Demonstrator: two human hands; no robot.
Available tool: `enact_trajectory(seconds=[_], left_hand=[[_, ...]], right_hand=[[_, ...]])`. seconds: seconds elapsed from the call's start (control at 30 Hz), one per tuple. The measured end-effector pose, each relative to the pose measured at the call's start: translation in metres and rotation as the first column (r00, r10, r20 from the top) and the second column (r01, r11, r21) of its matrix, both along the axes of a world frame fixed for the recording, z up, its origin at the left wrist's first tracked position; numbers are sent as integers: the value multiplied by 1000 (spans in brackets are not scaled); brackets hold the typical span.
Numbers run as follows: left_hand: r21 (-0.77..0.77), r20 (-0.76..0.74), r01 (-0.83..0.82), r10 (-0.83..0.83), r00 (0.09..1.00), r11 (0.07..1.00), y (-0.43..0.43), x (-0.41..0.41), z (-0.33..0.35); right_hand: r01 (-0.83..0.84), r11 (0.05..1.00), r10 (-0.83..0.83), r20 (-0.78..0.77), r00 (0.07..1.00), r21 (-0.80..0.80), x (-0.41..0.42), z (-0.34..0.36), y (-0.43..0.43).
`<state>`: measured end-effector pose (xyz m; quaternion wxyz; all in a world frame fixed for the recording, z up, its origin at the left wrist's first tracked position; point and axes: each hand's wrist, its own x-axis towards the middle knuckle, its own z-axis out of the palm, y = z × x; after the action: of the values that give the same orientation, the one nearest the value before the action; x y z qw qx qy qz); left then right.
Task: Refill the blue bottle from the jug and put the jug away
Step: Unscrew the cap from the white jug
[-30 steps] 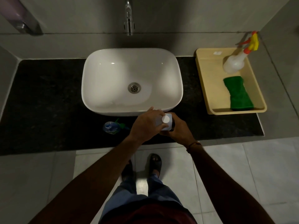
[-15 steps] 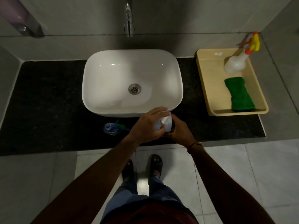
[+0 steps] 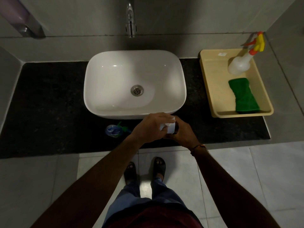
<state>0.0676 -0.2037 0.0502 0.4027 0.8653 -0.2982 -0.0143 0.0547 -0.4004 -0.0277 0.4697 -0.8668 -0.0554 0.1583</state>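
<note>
The white jug (image 3: 170,128) stands on the black counter (image 3: 49,102) just in front of the sink, mostly hidden by my hands. My left hand (image 3: 150,127) is closed over its top, with the fingers wrapped around the cap. On the jug's right side my right hand (image 3: 185,134) grips the body. The blue bottle (image 3: 112,131), seen from above with a green spray head beside it, sits on the counter a little to the left of my left hand, and nothing touches it.
A white basin (image 3: 134,84) with a tap (image 3: 130,28) above it fills the counter's middle. At the right a beige tray (image 3: 212,89) holds a white spray bottle (image 3: 240,65) and a green cloth (image 3: 243,96). Tiled floor and my feet lie below.
My left hand has slid forward over the jug's top and now covers the white cap that showed before. My right hand and the jug have stayed in place.
</note>
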Motion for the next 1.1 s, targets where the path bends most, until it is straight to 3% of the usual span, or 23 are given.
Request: enact_trajectory(seconds=[0.3,0.47,0.67,0.83,0.97,1.1], left_hand=[[78,-7,32,-32,999,996,4,2,4],[131,6,-30,30,1000,991,3,4,6],[156,-14,81,-80,997,984,7,7,10],[201,-28,10,-5,1000,979,6,8,13],[224,-104,139,-118,988,965,7,9,14],[319,-10,121,-124,992,940,3,10,13]], right_hand=[[24,998,-25,25,999,49,-1,3,2],[25,998,-26,21,999,53,-1,2,0],[34,999,-35,31,999,41,-1,7,2],[29,999,-29,22,999,20,-1,4,1],[42,999,-42,37,998,3,-1,4,3],[38,999,-38,8,999,0,0,4,1]])
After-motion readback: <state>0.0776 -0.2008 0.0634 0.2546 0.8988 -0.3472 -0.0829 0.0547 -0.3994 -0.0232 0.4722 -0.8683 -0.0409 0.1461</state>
